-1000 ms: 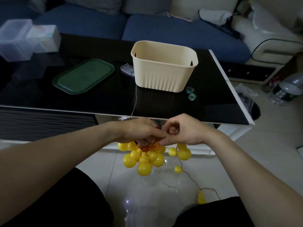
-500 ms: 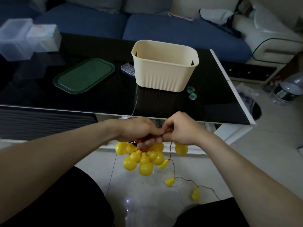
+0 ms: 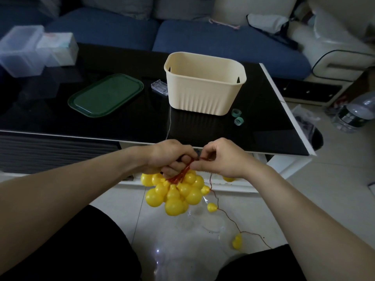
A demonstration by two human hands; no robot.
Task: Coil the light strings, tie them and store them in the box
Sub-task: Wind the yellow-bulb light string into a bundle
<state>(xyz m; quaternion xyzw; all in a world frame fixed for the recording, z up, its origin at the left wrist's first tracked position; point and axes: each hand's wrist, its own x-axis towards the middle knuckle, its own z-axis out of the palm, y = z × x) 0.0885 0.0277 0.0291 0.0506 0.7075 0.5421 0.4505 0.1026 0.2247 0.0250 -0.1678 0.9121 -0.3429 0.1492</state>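
Head view: the loose tail of the light string point(image 3: 218, 201) is shorter than a second ago, with more bulbs gathered into the cluster point(image 3: 174, 191) below the table point(image 3: 129, 126) edge, so coiling looks nearly done. The left hand point(image 3: 168, 157) grips the bunched wires; the right hand point(image 3: 219, 159) pinches the wire beside it, fingers curled. The box point(image 3: 203, 92) stands on the table, well apart.

Head camera looks forward and down, close above the hands point(image 3: 194, 159).

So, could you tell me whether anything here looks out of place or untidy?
Mostly the light string: its wire tail trails loose toward the floor, uncoiled. A thin wire also hangs over the table's front edge.
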